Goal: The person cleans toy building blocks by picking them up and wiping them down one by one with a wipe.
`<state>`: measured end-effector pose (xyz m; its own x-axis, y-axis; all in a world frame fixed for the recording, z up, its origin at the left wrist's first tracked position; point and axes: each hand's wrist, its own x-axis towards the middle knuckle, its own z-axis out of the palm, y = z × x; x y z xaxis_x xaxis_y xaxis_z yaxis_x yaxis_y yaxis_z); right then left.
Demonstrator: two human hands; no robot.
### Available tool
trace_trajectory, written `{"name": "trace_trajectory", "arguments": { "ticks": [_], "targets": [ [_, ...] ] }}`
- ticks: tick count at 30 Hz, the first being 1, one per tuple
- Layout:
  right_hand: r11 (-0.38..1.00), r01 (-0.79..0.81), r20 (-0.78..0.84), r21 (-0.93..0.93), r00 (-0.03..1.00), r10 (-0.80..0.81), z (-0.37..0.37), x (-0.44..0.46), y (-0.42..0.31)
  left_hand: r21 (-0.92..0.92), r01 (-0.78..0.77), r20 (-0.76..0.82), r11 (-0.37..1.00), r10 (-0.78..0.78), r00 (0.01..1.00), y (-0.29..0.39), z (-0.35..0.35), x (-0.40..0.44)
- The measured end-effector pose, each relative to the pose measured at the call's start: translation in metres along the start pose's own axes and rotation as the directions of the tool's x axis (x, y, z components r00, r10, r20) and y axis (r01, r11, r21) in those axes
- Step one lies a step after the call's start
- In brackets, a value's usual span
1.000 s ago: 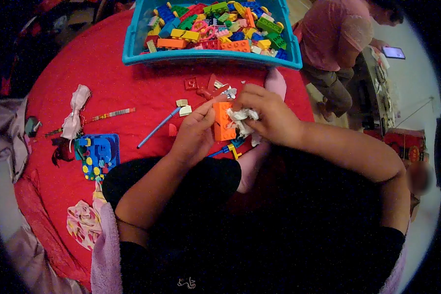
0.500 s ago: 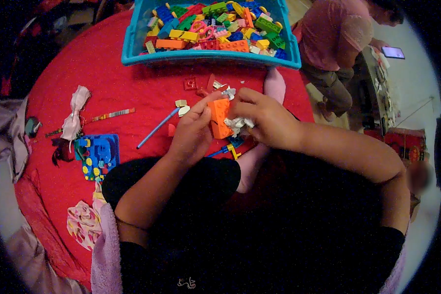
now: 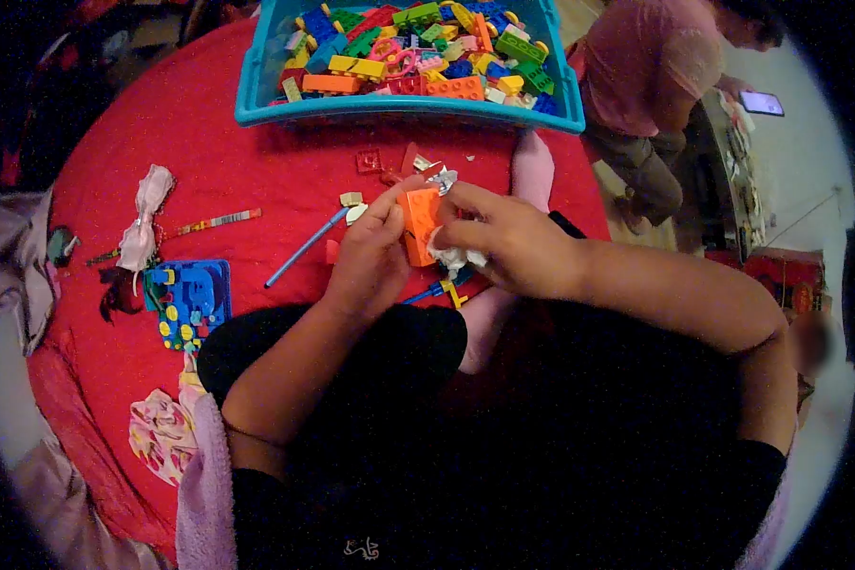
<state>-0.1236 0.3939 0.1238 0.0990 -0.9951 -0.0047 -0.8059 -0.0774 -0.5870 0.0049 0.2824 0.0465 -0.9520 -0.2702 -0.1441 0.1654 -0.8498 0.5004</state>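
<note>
An orange toy building brick (image 3: 421, 226) is held upright in my left hand (image 3: 370, 249), with the thumb on its near side. My right hand (image 3: 518, 242) grips a crumpled white tissue (image 3: 458, 255) and presses it against the brick's right side. The fingers of the right hand partly cover the tissue. Just beyond the hands lie red pieces (image 3: 410, 160) and a bit of silvery crumpled foil (image 3: 445, 179). Below the brick is a blue and yellow toy piece (image 3: 451, 290), partly hidden by the hands.
A turquoise bin (image 3: 408, 116) full of colourful bricks stands at the back. On the red cloth (image 3: 285, 190) lie a blue stick (image 3: 306, 249), a white bow (image 3: 146, 217), a blue toy board (image 3: 195, 299) and small cream pieces (image 3: 353, 205). Another person (image 3: 651, 76) with a phone is at the right.
My right hand has shifted slightly left, bringing the tissue closer against the brick. The brick has moved a little left and up with my left hand.
</note>
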Motion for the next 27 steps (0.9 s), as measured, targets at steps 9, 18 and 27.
{"name": "trace_trajectory", "arguments": {
  "ticks": [9, 18, 27],
  "targets": [
    [0.993, -0.118, -0.12, 0.002, 0.986, 0.117, 0.0, -0.003, 0.014, 0.04, -0.042, -0.048, 0.998, 0.044, 0.998, -0.002, -0.007, 0.004],
    [0.998, -0.07, -0.19, -0.006, 0.979, 0.067, 0.003, -0.002, 0.02, 0.06, 0.09, 0.007, 0.994, -0.091, 0.996, -0.009, 0.004, -0.001],
    [0.967, 0.238, 0.051, -0.088, 0.971, -0.234, 0.004, -0.001, 0.007, 0.043, 0.062, -0.061, 0.997, -0.059, 0.996, -0.006, -0.004, 0.001]
  ]
}}
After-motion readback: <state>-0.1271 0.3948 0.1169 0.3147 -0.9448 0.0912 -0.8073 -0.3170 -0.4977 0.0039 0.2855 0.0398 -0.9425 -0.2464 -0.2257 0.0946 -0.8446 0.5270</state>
